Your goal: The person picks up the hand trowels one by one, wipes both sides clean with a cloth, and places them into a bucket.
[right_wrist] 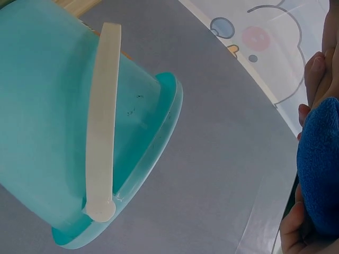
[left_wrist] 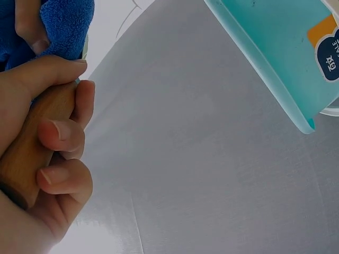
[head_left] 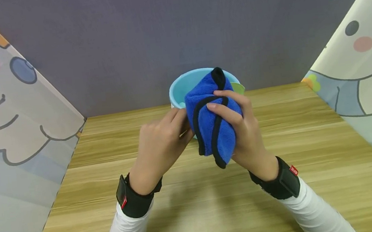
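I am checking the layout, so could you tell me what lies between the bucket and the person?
In the head view, both hands lie there: the right hand grips a blue cloth before the bucket.

Place: a small staged recording booth, not a lived-in room.
Back, upper middle of the frame: a plain grey-purple backdrop (head_left: 176, 29) closes off the scene.
Left and right edges: cartoon-printed curtains (head_left: 3, 114) with pig-like faces stand as side screens.
Lower half: a wood-grain tabletop (head_left: 315, 162) fills the space between the screens.
Centre back: a light blue plastic bucket (head_left: 182, 85) sits on the tabletop by the backdrop.
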Demonstrator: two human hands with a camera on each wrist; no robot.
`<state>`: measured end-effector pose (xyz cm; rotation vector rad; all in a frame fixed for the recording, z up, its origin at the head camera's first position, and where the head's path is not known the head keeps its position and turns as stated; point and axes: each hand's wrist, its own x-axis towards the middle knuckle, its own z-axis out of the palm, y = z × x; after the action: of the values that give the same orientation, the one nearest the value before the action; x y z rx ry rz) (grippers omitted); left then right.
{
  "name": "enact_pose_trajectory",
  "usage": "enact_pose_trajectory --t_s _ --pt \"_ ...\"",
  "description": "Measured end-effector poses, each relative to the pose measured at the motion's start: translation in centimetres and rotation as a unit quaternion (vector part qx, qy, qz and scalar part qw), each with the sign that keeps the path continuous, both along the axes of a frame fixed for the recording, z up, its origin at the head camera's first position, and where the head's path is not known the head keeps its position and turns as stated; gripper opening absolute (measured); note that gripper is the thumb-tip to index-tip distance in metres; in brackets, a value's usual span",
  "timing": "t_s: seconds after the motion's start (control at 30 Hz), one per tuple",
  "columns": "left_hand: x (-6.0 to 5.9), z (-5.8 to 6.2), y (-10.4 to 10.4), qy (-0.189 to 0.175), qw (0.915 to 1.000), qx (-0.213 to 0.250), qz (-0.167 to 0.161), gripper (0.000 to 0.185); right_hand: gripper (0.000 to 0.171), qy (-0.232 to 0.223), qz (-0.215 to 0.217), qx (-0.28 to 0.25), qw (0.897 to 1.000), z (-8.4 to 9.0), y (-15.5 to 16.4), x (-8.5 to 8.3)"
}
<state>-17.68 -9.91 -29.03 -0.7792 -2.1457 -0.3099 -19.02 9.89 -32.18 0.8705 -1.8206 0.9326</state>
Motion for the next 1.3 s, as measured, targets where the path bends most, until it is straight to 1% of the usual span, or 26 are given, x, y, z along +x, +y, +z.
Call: enact_pose_trajectory --t_s 0.33,0.63,0.83,1.0,1.3 --pt "-0.1 0.0 0.1 0.009 0.9999 0.003 0.007 0.027 0.039 0.003 -0.007 0.0 1.0 0.2 0.2 -0.1" --pt "-0.5 0.0 0.1 0.029 0.9995 0.011 -0.003 0.015 0.039 0.025 -0.018 -0.018 0.999 0.6 0.4 -0.7" --pt "-0.7 0.0 0.1 0.038 0.9992 0.011 -0.004 0.018 0.034 0.028 -0.023 -0.037 0.999 0.9 0.7 -1.1" --pt "-0.8 -0.1 0.1 0.041 0.9991 0.012 0.0 0.015 0.035 0.024 -0.029 -0.055 0.998 1.1 1.1 -1.3" --pt "-0.9 -0.1 -0.1 0.049 0.9987 0.011 0.006 0.016 0.035 0.021 -0.033 -0.09 0.995 1.5 1.6 -1.7"
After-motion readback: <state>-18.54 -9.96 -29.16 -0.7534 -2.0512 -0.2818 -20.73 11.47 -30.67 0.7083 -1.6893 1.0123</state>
